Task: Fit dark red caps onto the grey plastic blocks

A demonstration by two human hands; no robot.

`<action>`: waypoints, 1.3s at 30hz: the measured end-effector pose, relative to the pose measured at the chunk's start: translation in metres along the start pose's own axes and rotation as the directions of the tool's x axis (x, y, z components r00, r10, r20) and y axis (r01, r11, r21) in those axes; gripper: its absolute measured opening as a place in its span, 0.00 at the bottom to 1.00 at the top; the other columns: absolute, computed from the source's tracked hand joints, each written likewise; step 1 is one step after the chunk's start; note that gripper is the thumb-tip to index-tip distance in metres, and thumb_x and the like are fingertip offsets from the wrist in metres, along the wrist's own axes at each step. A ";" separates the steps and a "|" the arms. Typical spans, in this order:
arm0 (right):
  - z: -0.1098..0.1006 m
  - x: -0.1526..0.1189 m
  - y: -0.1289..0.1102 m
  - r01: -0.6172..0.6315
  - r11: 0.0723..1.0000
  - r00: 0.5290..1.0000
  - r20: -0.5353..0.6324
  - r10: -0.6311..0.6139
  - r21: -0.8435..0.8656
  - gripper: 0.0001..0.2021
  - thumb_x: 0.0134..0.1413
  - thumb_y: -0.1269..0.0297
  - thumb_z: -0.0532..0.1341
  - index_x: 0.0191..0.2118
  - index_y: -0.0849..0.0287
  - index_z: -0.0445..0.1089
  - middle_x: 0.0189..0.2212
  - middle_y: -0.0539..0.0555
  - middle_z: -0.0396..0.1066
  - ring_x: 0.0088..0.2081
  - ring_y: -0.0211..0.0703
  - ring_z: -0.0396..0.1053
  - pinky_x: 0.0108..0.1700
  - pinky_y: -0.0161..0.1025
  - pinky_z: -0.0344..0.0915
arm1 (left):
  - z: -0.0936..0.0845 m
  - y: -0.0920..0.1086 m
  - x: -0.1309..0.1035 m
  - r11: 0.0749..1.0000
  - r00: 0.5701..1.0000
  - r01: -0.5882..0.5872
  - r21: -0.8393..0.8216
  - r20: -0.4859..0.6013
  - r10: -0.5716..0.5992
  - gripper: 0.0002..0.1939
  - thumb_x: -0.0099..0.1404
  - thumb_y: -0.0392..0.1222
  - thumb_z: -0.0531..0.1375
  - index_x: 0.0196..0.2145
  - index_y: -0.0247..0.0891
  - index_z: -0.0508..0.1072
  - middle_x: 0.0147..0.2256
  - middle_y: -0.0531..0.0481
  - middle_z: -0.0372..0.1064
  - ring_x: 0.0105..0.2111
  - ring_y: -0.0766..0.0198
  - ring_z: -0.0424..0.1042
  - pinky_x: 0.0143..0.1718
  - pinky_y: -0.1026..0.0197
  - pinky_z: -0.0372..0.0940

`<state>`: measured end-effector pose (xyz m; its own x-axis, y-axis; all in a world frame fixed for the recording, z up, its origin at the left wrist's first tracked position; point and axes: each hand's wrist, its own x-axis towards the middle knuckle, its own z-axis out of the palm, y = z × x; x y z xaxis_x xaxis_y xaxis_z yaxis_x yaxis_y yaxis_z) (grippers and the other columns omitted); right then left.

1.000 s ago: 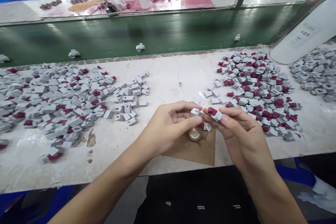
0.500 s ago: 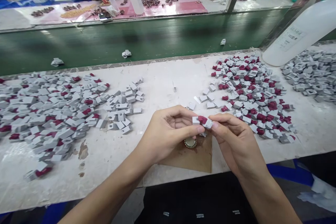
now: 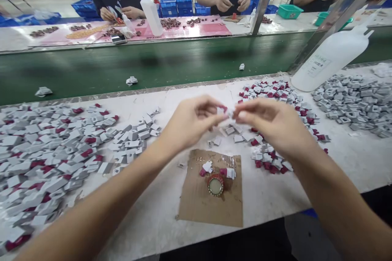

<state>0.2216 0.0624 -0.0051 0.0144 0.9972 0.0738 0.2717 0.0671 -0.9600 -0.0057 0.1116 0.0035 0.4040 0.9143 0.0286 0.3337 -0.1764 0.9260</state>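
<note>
My left hand (image 3: 196, 118) pinches a small grey and dark red piece (image 3: 223, 110) between thumb and fingers, above the table. My right hand (image 3: 263, 120) meets it from the right, fingers pressed together at the piece's grey end; motion blur hides the exact contact. Below them lies a brown cardboard square (image 3: 211, 212). On it are a bottle cap (image 3: 215, 185) with a red rim and two grey and red pieces, one (image 3: 206, 168) behind the cap, the other (image 3: 228, 173) at its right.
Mixed grey and red pieces (image 3: 39, 142) spread on the left, another pile (image 3: 272, 159) on the right, grey parts (image 3: 355, 102) farther right. A large white bottle (image 3: 330, 57) leans near a metal post (image 3: 265, 0). Behind the green strip (image 3: 171, 61), several people work.
Both hands have moved forward, off the cardboard, with the piece between them. The cardboard, cap and two pieces on it are now uncovered. The view has shifted, showing more of the far side.
</note>
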 end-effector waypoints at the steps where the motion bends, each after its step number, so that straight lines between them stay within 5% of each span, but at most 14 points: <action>1: -0.006 0.028 -0.002 0.038 0.991 0.996 -0.073 -0.048 -0.129 0.07 0.67 0.64 0.75 0.49 0.53 0.88 0.41 0.55 0.87 0.40 0.49 0.83 0.47 0.51 0.82 | -0.004 -0.005 0.022 1.000 0.998 0.010 0.023 -0.068 -0.009 0.12 0.69 0.42 0.76 0.46 0.38 0.83 0.35 0.47 0.84 0.28 0.61 0.79 0.31 0.57 0.74; 4: -0.016 0.120 0.007 -0.014 0.843 0.970 -0.213 -0.120 -0.538 0.14 0.62 0.78 0.71 0.51 0.60 0.86 0.45 0.58 0.84 0.47 0.55 0.82 0.58 0.59 0.77 | -0.011 -0.025 0.094 0.984 0.962 0.141 0.107 -0.249 -0.111 0.07 0.72 0.39 0.73 0.41 0.36 0.79 0.37 0.42 0.83 0.32 0.59 0.78 0.36 0.56 0.74; 8: -0.010 0.216 0.033 -0.125 0.781 0.969 -0.244 -0.035 -0.611 0.18 0.51 0.81 0.75 0.48 0.62 0.85 0.59 0.68 0.80 0.59 0.70 0.79 0.68 0.67 0.69 | -0.008 -0.045 0.166 0.951 0.918 0.238 0.196 -0.365 -0.155 0.03 0.73 0.34 0.69 0.40 0.37 0.78 0.46 0.38 0.83 0.47 0.52 0.80 0.52 0.52 0.73; 11: 0.002 0.244 0.045 -0.140 0.770 0.974 -0.226 -0.006 -0.623 0.11 0.55 0.74 0.75 0.45 0.61 0.83 0.58 0.67 0.81 0.61 0.66 0.78 0.69 0.67 0.69 | -0.002 -0.049 0.189 0.929 0.889 0.301 0.217 -0.416 -0.191 0.04 0.73 0.31 0.67 0.41 0.39 0.78 0.51 0.37 0.81 0.57 0.46 0.77 0.61 0.48 0.69; 14: 0.012 0.246 0.042 -0.100 0.788 0.984 -0.176 -0.011 -0.607 0.04 0.55 0.71 0.74 0.35 0.59 0.81 0.44 0.63 0.84 0.57 0.66 0.80 0.66 0.64 0.71 | 0.001 -0.048 0.188 0.910 0.848 0.363 0.200 -0.474 -0.235 0.06 0.73 0.31 0.66 0.45 0.38 0.79 0.62 0.29 0.74 0.68 0.37 0.68 0.67 0.41 0.62; 17: 0.017 0.222 0.029 0.010 0.838 0.995 -0.082 -0.065 -0.545 0.03 0.54 0.71 0.72 0.33 0.57 0.80 0.37 0.62 0.83 0.48 0.65 0.83 0.58 0.57 0.76 | 0.001 -0.040 0.161 0.935 0.854 0.320 0.155 -0.475 -0.213 0.14 0.76 0.35 0.66 0.57 0.38 0.77 0.70 0.28 0.66 0.72 0.36 0.64 0.70 0.40 0.60; 19: 0.018 0.189 0.017 0.097 0.875 0.994 -0.002 -0.111 -0.475 0.07 0.58 0.68 0.72 0.43 0.55 0.80 0.39 0.58 0.84 0.43 0.57 0.84 0.51 0.51 0.79 | -0.001 -0.031 0.130 0.970 0.906 0.216 0.113 -0.394 -0.156 0.15 0.80 0.39 0.63 0.61 0.42 0.76 0.66 0.35 0.72 0.66 0.44 0.72 0.66 0.47 0.66; 22: 0.023 0.127 0.004 0.241 0.940 0.970 0.093 -0.225 -0.242 0.17 0.59 0.61 0.76 0.50 0.52 0.75 0.45 0.56 0.84 0.44 0.51 0.84 0.48 0.47 0.80 | -0.005 -0.016 0.074 0.994 0.979 0.044 -0.102 -0.194 -0.063 0.13 0.83 0.40 0.58 0.59 0.41 0.77 0.53 0.41 0.81 0.50 0.54 0.81 0.53 0.54 0.73; 25: 0.034 0.070 -0.003 0.358 0.931 0.932 0.089 -0.351 -0.069 0.11 0.62 0.60 0.76 0.46 0.52 0.77 0.46 0.56 0.83 0.46 0.51 0.82 0.51 0.48 0.80 | -0.007 -0.008 0.025 0.952 0.990 -0.029 -0.306 -0.137 -0.013 0.10 0.80 0.38 0.59 0.52 0.38 0.80 0.51 0.42 0.82 0.47 0.57 0.81 0.50 0.56 0.74; 33: 0.048 -0.017 0.001 0.366 0.930 0.930 -0.013 -0.367 -0.018 0.06 0.67 0.69 0.70 0.46 0.49 0.78 0.42 0.51 0.77 0.45 0.45 0.77 0.47 0.42 0.78 | 0.008 -0.001 -0.054 0.861 0.985 0.026 -0.507 -0.133 -0.108 0.07 0.72 0.42 0.72 0.45 0.38 0.86 0.45 0.44 0.86 0.46 0.57 0.84 0.53 0.56 0.77; 39: 0.035 -0.059 -0.003 0.415 0.910 0.906 0.111 -0.409 -0.029 0.11 0.73 0.69 0.70 0.53 0.43 0.82 0.48 0.51 0.83 0.50 0.46 0.81 0.49 0.40 0.79 | 0.020 0.002 -0.096 0.802 0.977 0.064 -0.594 -0.126 -0.171 0.09 0.67 0.44 0.77 0.41 0.38 0.88 0.40 0.45 0.87 0.42 0.58 0.85 0.48 0.58 0.78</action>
<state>0.1860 0.0046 -0.0164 -0.2049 0.8794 0.4297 0.2813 0.4734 -0.8347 -0.0269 0.0162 -0.0048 0.2305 0.9695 -0.0828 -0.2125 0.1332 0.9680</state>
